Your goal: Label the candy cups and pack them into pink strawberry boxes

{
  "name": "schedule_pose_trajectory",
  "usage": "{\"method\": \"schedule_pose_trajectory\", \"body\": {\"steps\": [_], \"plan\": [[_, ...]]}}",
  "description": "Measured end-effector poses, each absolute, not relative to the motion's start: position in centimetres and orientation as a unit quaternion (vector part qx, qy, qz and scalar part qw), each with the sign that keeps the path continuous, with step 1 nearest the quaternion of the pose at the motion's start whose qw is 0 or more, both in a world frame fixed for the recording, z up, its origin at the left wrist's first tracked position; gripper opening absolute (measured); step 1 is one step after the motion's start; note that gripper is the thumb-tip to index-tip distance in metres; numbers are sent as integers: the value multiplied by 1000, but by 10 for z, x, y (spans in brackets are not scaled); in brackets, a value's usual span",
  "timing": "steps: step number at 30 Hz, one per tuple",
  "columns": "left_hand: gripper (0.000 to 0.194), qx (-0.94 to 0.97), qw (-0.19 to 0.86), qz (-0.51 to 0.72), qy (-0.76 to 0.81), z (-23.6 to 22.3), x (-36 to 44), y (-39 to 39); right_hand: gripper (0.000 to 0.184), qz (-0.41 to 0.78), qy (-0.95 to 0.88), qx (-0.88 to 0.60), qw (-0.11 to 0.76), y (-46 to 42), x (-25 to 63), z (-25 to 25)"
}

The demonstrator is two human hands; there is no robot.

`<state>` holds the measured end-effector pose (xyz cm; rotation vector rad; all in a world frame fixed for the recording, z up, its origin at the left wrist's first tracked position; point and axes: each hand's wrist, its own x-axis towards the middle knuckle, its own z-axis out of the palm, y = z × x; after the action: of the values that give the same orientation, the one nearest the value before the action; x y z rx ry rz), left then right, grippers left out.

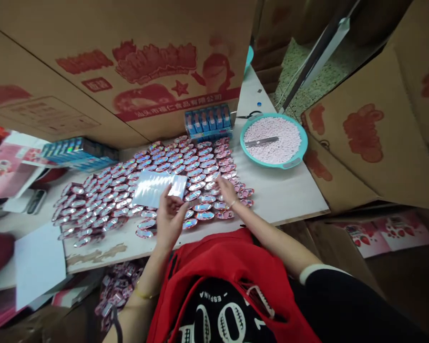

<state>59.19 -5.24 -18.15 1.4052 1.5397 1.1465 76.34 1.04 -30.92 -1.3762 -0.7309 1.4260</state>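
My left hand (169,215) is over the front of the table, thumb and index finger apart, the other fingers curled. Its fingertips overlap the right end of a flat, shiny, pale sheet or packet (152,189), which lies on rows of small packs with shiny oval tops (196,178). I cannot tell whether the fingers touch it. To the right, my right hand (229,192) reaches down among the packs with its fingers drawn together. Whatever is at those fingertips is too small to make out. Pink-sided packs (245,193) stand beside this hand.
A turquoise basin (292,164) of small pale pink pellets (268,150) stands on the right, a metal tool (262,141) lying in it. Black scissors (250,115) lie behind. Blue boxes (209,121) stand against large cartons (157,95). More packs (116,290) lie below the table.
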Motion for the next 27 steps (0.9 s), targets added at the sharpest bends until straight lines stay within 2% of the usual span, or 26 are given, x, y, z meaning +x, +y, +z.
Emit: {"method": "schedule_pose_trajectory", "body": {"steps": [4, 7, 12, 15, 27], "plan": [[69, 510, 442, 434, 597, -227, 632, -63, 78, 590, -235, -617, 465, -41, 833, -322], [70, 487, 470, 428, 599, -254, 655, -70, 80, 598, -280, -612, 435, -74, 848, -322], [70, 459, 508, 432, 587, -284, 676, -84, 55, 584, -373, -584, 423, -98, 840, -321], [69, 461, 499, 413, 606, -298, 677, -94, 47, 563, -387, -596, 423, -102, 838, -329], [70, 602, 321, 269, 680, -338, 661, -106, 14, 436, -541, -632, 344, -106, 821, -371]]}}
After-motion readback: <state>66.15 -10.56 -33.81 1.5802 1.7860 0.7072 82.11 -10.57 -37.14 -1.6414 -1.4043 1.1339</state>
